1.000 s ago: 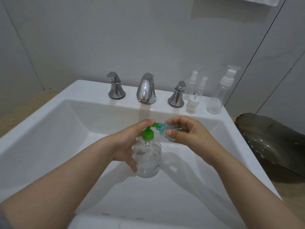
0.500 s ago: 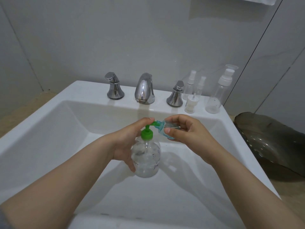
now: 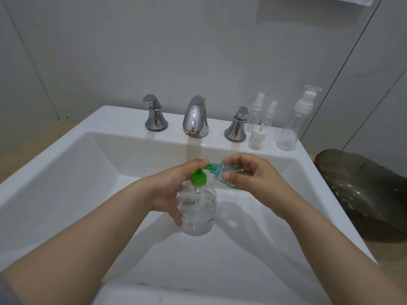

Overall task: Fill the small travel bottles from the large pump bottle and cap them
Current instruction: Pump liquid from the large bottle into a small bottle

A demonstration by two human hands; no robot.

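Your right hand [image 3: 248, 177] pinches the travel bottle [image 3: 222, 173] tilted, mouth touching the pump bottle [image 3: 198, 208] spout under your pressing left hand [image 3: 174, 186].

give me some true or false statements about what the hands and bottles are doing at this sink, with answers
1. The left hand grips the pump bottle. True.
2. The right hand holds the small bottle upright. False: it is tilted, with its mouth at the green nozzle, over the basin.
3. Water runs from the tap. False: no stream shows.
4. Clear spray bottles stand right of the tap. True.
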